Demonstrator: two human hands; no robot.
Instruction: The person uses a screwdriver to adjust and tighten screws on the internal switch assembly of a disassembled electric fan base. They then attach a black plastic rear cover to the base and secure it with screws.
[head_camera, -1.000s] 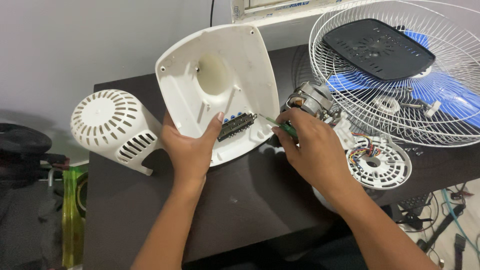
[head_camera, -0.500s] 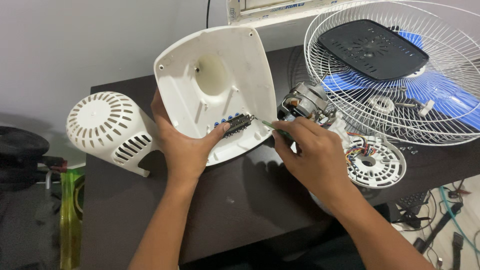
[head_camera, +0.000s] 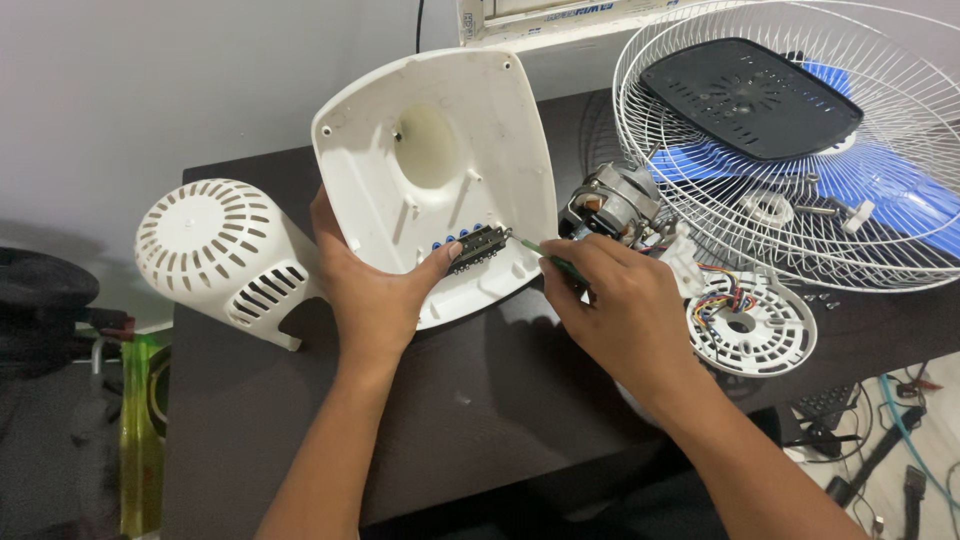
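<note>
Screwdriver (head_camera: 553, 262) handle hidden under right fingers (head_camera: 590, 262)

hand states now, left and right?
Left hand: closed on white fan housing, thumb on switch block.
Right hand: closed on screwdriver.

Dark table (head_camera: 480, 420) carries white vented cover (head_camera: 225, 255), wire grille (head_camera: 800, 160), motor (head_camera: 610, 205), round plate (head_camera: 750, 330)

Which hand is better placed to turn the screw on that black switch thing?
Probably the right hand: it holds the screwdriver, tip at the black switch block. The left hand steadies the white base.
</note>
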